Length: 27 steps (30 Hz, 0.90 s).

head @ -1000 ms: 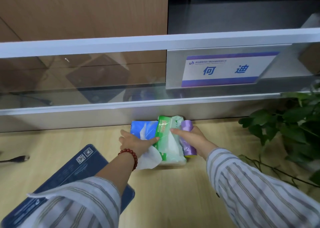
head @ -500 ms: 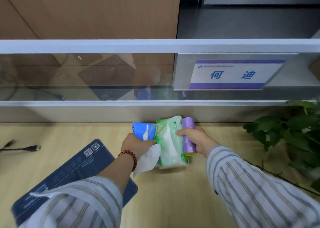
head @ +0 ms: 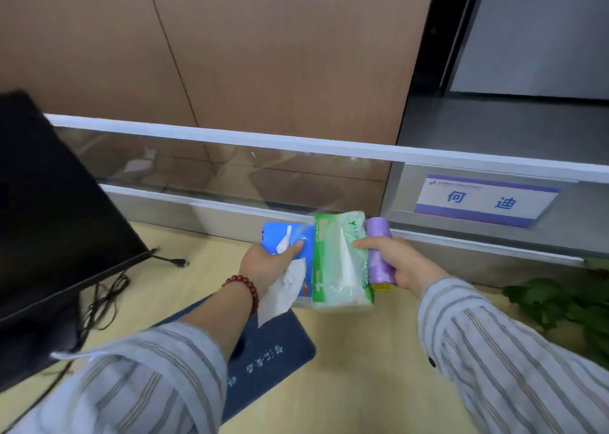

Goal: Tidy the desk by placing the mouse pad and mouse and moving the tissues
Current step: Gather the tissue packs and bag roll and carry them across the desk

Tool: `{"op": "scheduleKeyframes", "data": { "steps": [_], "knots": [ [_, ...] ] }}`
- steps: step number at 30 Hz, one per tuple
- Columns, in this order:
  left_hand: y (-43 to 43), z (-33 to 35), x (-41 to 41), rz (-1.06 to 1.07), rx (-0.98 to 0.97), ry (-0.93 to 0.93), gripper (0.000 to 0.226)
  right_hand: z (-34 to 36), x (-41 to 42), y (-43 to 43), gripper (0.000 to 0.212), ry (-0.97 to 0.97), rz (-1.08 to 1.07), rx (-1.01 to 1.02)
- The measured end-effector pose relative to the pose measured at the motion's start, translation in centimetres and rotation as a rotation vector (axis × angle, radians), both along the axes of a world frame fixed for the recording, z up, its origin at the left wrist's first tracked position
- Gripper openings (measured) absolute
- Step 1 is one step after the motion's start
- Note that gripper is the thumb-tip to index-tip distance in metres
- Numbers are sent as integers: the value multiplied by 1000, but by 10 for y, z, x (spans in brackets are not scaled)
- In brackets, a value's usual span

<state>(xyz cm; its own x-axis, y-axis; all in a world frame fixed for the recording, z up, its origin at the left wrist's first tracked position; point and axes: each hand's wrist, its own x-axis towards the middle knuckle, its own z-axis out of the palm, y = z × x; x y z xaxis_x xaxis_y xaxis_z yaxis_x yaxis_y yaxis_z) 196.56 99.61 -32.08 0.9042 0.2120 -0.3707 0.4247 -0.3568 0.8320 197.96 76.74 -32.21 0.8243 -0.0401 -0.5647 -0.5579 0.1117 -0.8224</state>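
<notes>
My left hand (head: 267,265) grips a blue tissue pack (head: 286,239) with a white tissue (head: 282,290) hanging out of it. My right hand (head: 395,262) holds a green tissue pack (head: 339,262) together with a purple roll (head: 380,255). All three are pressed side by side and held above the wooden desk (head: 362,367), in front of the glass partition. A dark blue mouse pad (head: 267,361) lies on the desk under my left forearm. No mouse is in view.
A black monitor (head: 49,209) stands at the left with cables (head: 105,298) and a loose plug (head: 179,262) beside it. A glass partition (head: 230,166) with a name card (head: 484,199) runs along the desk's back. A green plant (head: 566,305) sits at the right.
Both hands have lifted the tissue packs and purple roll off the desk and carried them leftward. The view has swung left, bringing the monitor into sight.
</notes>
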Motion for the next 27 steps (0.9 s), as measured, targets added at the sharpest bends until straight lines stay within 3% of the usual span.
{"op": "scheduleKeyframes", "data": {
  "steps": [7,11,16,19,23,27],
  "knots": [
    [127,64,-78,283,-11,-126,37,55,-13,141,42,-72,286,86],
    [215,88,-141,496,25,-183,39,87,-39,242,32,-104,447,130],
    [335,110,-256,717,54,-142,67,125,-109,375,25,-136,693,186],
    [397,116,-343,859,65,-146,105,140,-173,458,29,-148,877,185],
    [449,135,-463,1058,98,-134,62,151,-272,558,32,-160,1080,198],
    [494,144,-580,1245,111,-179,62,154,-371,640,16,-158,1272,258]
  ]
}}
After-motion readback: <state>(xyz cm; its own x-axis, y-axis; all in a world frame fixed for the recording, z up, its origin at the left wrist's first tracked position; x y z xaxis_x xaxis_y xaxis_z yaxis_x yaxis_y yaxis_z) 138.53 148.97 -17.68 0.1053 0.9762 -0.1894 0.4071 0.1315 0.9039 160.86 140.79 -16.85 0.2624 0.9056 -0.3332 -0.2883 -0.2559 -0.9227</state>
